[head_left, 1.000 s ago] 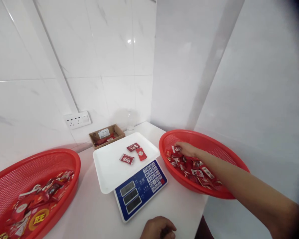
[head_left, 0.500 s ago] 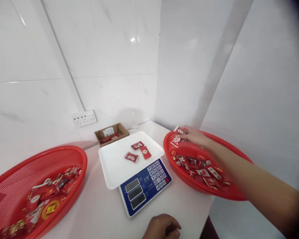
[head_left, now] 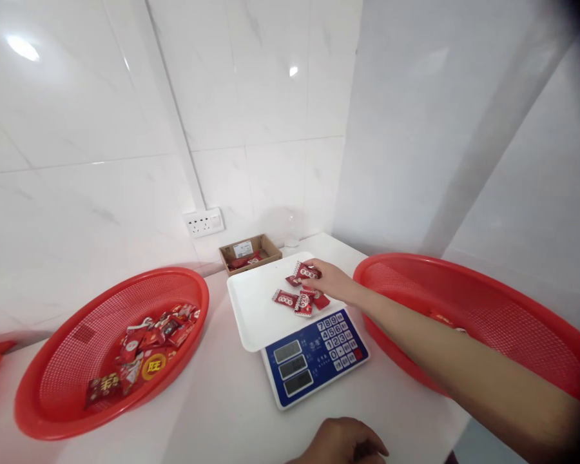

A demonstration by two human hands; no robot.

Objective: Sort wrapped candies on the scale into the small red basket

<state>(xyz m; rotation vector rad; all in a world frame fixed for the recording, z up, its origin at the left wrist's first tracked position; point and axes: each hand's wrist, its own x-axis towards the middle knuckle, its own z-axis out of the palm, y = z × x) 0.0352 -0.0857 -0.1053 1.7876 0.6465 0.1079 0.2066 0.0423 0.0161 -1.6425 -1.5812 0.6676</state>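
Note:
My right hand (head_left: pixel 329 280) is over the white weighing tray (head_left: pixel 251 316) of a blue-and-white digital scale (head_left: pixel 314 357). Its fingertips pinch a red wrapped candy (head_left: pixel 307 271) with a checked end. Just below the fingers is a candy marked 520 (head_left: pixel 303 303), apparently on the tray. Another wrapped candy (head_left: pixel 285 298) lies to its left, and more red packets are partly covered by these and the hand. At the bottom edge my left hand (head_left: pixel 345 443) rests on the table by the scale, fingers curled in, with nothing seen in them.
A red mesh basket (head_left: pixel 111 299) with several wrapped candies stands on the left. Another red basket (head_left: pixel 493 283) is on the right, partly behind my forearm. Behind the scale sits a small cardboard box (head_left: pixel 270 246) with red packets. A socket (head_left: pixel 203 222) is on the wall.
My right hand has moved left from the right basket to the scale tray, bringing candies over. The view has turned left. My left hand keeps its curled pose on the table.

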